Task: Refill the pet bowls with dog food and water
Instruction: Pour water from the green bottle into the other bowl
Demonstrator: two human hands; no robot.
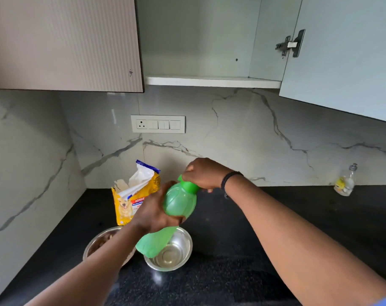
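I hold a green plastic water bottle above the black counter, roughly upright and tilted a little. My left hand grips its waist. My right hand is closed over its green cap. Below the bottle stands a steel bowl with some clear water in it. Left of it, partly hidden by my left forearm, a second steel bowl holds brown dog food. An open yellow dog food bag stands behind the bowls by the wall.
The black counter meets marble walls at the left and back. A small clear bottle stands at the back right. A socket panel is on the back wall. Overhead, a cabinet door hangs open at the right.
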